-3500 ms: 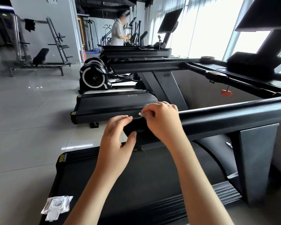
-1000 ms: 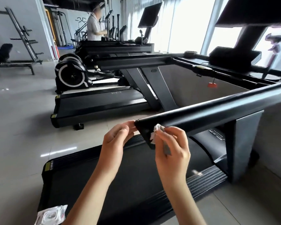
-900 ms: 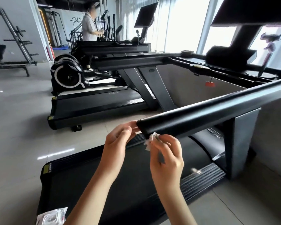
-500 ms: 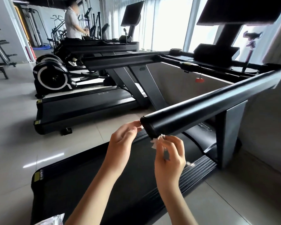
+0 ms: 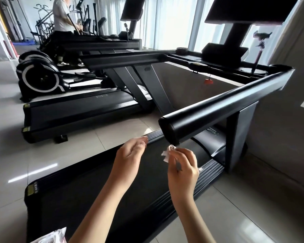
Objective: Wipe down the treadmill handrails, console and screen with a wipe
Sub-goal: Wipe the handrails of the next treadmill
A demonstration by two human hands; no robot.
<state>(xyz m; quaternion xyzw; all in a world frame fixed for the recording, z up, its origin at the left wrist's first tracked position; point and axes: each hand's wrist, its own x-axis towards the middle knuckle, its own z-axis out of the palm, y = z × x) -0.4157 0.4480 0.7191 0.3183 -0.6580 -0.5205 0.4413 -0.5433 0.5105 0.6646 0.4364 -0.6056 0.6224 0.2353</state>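
The black right handrail (image 5: pixel 223 106) of the treadmill runs from its rounded end cap near me up to the console (image 5: pixel 225 55). The dark screen (image 5: pixel 249 9) stands above the console. My right hand (image 5: pixel 182 163) pinches a small crumpled white wipe (image 5: pixel 168 152) just below the rail's end cap, not touching it. My left hand (image 5: pixel 130 155) hovers to the left of the rail end with loosely curled fingers, holding nothing. The left handrail (image 5: pixel 123 58) lies across the belt.
The treadmill belt (image 5: pixel 95 190) lies under my arms, a wipe packet (image 5: pixel 53 237) at its near left corner. A second treadmill (image 5: pixel 77 111) and an elliptical (image 5: pixel 40 78) stand to the left. A person (image 5: pixel 61 16) is at the back. A wall (image 5: pixel 288 137) is close on the right.
Both hands have dropped away from the handrail's end; the wipe has come off its underside. My view has swung right, so the rail and console sit more central.
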